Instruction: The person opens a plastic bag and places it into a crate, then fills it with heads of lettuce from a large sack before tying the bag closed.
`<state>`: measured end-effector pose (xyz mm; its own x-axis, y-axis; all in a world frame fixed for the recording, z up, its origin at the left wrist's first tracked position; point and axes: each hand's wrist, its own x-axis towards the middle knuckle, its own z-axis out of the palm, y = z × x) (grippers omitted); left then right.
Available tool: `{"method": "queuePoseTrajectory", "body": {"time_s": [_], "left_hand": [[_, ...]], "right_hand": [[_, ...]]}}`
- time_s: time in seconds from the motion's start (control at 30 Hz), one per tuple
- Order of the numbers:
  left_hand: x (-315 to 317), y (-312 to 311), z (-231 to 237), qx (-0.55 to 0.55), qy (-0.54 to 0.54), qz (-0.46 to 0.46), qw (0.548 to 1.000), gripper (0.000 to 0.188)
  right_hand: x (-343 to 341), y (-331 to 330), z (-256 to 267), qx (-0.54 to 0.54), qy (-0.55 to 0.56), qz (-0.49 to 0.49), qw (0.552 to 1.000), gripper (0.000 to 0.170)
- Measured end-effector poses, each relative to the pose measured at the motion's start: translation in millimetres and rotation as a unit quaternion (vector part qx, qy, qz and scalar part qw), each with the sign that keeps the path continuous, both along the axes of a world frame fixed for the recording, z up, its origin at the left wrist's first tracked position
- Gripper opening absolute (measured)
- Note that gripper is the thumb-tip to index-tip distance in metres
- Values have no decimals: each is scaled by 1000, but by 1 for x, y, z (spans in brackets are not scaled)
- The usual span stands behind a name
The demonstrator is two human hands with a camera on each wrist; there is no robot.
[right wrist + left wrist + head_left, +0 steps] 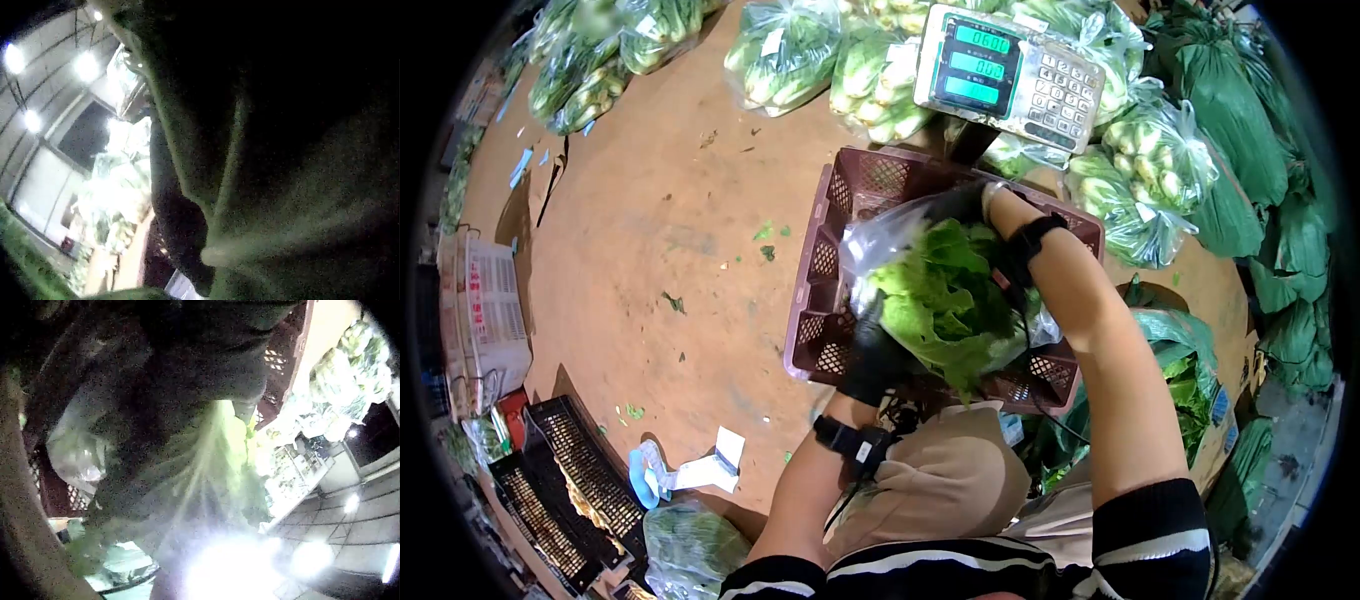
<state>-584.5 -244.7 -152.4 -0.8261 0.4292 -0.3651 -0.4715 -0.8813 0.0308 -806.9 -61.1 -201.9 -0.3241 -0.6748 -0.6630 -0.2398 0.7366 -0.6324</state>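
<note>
Leafy green lettuce point(945, 300) is apparently being bagged in clear plastic point(880, 238); the grip of black-gloved left hand point(872, 355) and black-gloved right hand point(955, 204) cannot be told; tucking is needed next.

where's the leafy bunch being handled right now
In the head view, the leafy bunch is just right of centre, over the maroon crate, between the left hand and right hand.

In the crate point(825, 258), greens point(945, 300) lie between my left hand point(875, 350) and right hand point(953, 207); outward, the scale point(1010, 82) stands between twelve and one, baskets point(590, 455) at eight.
</note>
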Motion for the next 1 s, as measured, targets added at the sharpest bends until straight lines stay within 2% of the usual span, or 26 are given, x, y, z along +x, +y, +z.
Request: {"method": "queuePoseTrajectory", "body": {"time_s": [0.03,0.07,0.1,0.13,0.17,0.2,0.23,0.27,0.33,0.37,0.4,0.43,0.47,0.53,0.57,0.6,0.63,0.67,0.7,0.73,0.77,0.83,0.87,0.93,0.97,1.0], "left_hand": [[-10,-3,9,-15,6,15,1000,41],[-22,-6,16,-30,12,32,999,42],[-31,-14,3,8,-5,-3,1000,43],[-36,-19,-23,-18,-25,-10,999,39],[-33,-19,-46,-95,-32,-14,995,38],[-32,-16,-54,-171,-38,-18,984,37],[-32,-14,-47,-222,-93,-43,970,36],[-33,-13,-45,-223,-97,-40,969,36],[-35,-15,-42,-305,-37,-104,946,34],[-36,-18,-40,-337,-63,-137,929,34],[-37,-19,-38,-341,-65,-138,928,34],[-36,-20,-37,-387,-18,-142,911,35],[-34,-20,-36,-430,27,-146,891,36],[-35,-32,-60,-452,-3,-195,870,41],[-36,-38,-69,-522,73,-220,821,44],[-36,-45,-69,-586,152,-245,757,47],[-36,-47,-30,-720,227,-290,588,48],[-37,-49,11,-823,272,-319,384,48],[-40,-47,24,-834,333,-217,382,46],[-43,-45,30,-833,388,-117,377,43],[-52,-35,35,-833,389,-120,374,43],[-77,-5,40,-857,430,73,276,28],[-86,2,38,-855,433,73,274,28],[-106,16,28,-777,495,-159,355,18],[-114,21,20,-775,498,-157,355,18],[-117,24,15,-747,517,-145,393,18]], "right_hand": [[-2,-14,14,-3,-7,-1,1000,53],[0,-31,52,0,43,-44,998,54],[4,-41,71,4,94,-86,992,55],[14,-42,51,2,88,-85,993,55],[27,-42,27,-153,259,-105,948,49],[40,-42,13,-298,417,-121,850,44],[51,-46,15,-330,436,-112,830,50],[59,-43,23,-265,501,-66,821,52],[58,-41,19,-215,410,-103,880,57],[62,-44,17,-219,407,-105,880,57],[69,-49,27,-99,419,-59,901,64],[76,-54,40,25,423,-10,906,71],[89,-57,53,24,420,-9,907,71],[120,-65,80,177,359,-37,916,84],[131,-61,67,173,363,-48,914,92],[140,-53,53,170,361,-51,916,92],[145,-43,40,97,398,-82,909,93],[147,-33,33,24,433,-110,894,95],[152,-28,33,10,456,-111,883,94],[152,-29,42,10,431,-109,896,90],[151,-31,46,35,410,-98,906,88],[149,-30,48,59,396,-89,912,87],[153,-27,45,59,409,-79,907,88],[153,-23,37,61,428,-69,899,88],[154,-21,31,46,446,-77,891,89],[158,-22,31,30,459,-87,884,89]]}}
